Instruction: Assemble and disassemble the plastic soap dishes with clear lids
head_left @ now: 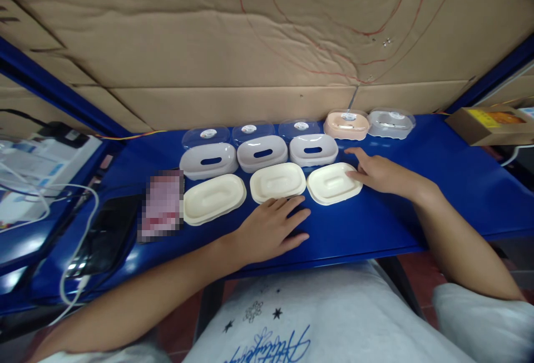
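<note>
My left hand [271, 228] lies with fingers spread on the blue table, close to the front edge of a cream oval tray [278, 180]. To its left sits another cream tray [214, 199]. At the right end of that row my right hand [371, 173] is open, its thumb at the rim of a third cream tray [334, 183] and its index finger stretched out. Behind stand three pale soap dish bodies [263, 153] with slots in their floors. Transparent lids [252, 129] with round stickers lie along the back. Neither hand holds anything.
A peach lidded soap dish [347, 125] and a grey one [391, 124] stand at the back right. A blurred pink item [162, 204], a dark phone [106, 235] and a white cable [63, 291] lie left. A cardboard box [490, 124] stands far right.
</note>
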A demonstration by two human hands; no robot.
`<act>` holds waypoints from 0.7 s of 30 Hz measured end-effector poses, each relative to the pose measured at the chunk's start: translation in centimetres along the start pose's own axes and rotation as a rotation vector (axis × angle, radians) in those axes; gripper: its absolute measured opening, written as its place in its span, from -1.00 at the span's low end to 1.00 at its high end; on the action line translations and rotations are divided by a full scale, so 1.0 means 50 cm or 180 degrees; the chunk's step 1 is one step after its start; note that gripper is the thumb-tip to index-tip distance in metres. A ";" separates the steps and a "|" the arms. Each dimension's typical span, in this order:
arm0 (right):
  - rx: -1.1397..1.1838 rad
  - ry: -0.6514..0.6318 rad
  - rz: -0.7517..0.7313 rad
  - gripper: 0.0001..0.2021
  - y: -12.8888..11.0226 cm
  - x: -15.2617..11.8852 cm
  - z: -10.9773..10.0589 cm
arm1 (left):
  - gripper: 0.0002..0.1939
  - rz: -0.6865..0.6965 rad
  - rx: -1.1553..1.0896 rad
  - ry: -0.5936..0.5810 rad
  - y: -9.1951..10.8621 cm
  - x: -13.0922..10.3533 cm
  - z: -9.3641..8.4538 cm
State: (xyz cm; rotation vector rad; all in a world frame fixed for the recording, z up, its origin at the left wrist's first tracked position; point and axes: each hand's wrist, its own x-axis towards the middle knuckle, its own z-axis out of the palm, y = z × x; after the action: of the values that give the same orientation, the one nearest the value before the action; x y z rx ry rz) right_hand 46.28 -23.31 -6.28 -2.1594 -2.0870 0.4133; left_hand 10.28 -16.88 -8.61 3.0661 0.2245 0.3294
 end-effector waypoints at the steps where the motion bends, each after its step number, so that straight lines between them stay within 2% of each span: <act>1: -0.0021 -0.0029 0.0008 -0.36 -0.002 0.001 -0.003 | -0.56 0.0002 0.0006 0.0004 0.000 0.000 0.000; 12: -0.0122 -0.0129 0.0337 -0.42 -0.029 0.003 -0.013 | -0.57 0.0015 -0.0028 0.0072 0.000 -0.001 0.002; 16: -0.0291 -0.0023 0.0290 -0.38 -0.034 0.006 -0.010 | -0.63 0.0035 -0.0038 0.0171 0.000 -0.001 0.003; 21: -0.0161 0.0029 0.0194 -0.32 -0.042 0.008 -0.010 | -0.71 0.0108 -0.0099 0.0411 0.000 -0.001 -0.001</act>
State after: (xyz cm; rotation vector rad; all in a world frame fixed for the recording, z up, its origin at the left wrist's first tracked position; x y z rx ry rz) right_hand 44.39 -22.74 -5.31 -2.2533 -2.0531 0.3596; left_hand 10.22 -16.88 -8.57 3.0235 0.1707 0.5283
